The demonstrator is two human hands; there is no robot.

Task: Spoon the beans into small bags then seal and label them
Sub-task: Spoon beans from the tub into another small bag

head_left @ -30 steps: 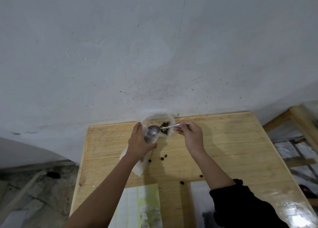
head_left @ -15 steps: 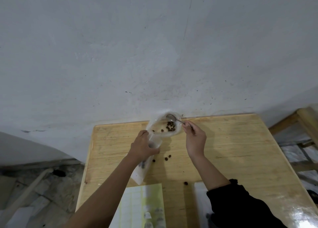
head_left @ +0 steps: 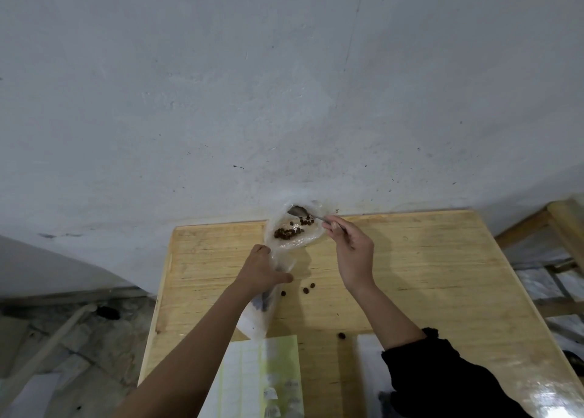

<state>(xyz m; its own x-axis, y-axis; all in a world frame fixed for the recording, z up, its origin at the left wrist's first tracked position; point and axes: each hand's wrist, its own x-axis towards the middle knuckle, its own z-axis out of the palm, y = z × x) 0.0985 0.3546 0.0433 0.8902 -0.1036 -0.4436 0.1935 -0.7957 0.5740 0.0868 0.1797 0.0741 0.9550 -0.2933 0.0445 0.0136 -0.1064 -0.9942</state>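
My right hand (head_left: 354,253) pinches the spoon (head_left: 298,210), its bowl now back among the beans (head_left: 287,233) in the clear tub (head_left: 317,236) at centre frame, away from the small bag (head_left: 260,310) my left hand (head_left: 262,270) grips just below; another scoop is due, though the bag's fill is hard to see

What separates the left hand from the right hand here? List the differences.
The left hand grips the small clear bag; the right hand pinches the spoon handle. The left hand sits nearer the person, beside loose beans; the right hand reaches farther, to the bean pile by the wall. The right arm shows a black sleeve; the left arm shows none. Both hold something over the wooden table.
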